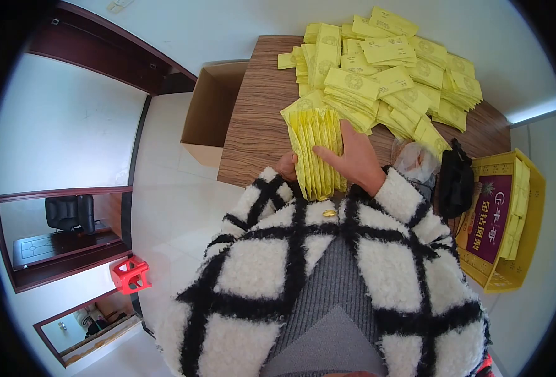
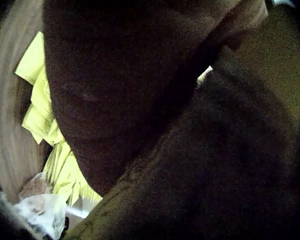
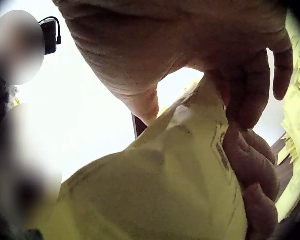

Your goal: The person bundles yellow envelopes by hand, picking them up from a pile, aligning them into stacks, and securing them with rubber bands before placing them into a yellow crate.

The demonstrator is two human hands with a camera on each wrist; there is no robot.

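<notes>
I hold a thick stack of yellow packets upright on edge at the near edge of the wooden table. My right hand grips its right side, with the thumb laid across the packets' upper edges. In the right wrist view the fingers and thumb wrap round a yellow packet. My left hand holds the stack's lower left side and is mostly hidden behind it. The left wrist view is dark, filled by a sleeve, with some yellow packets at the left.
A big loose pile of yellow packets covers the far table. An open cardboard box stands left of the table. A yellow box, a black object and a clear plastic bag lie right. A red stool is on the floor.
</notes>
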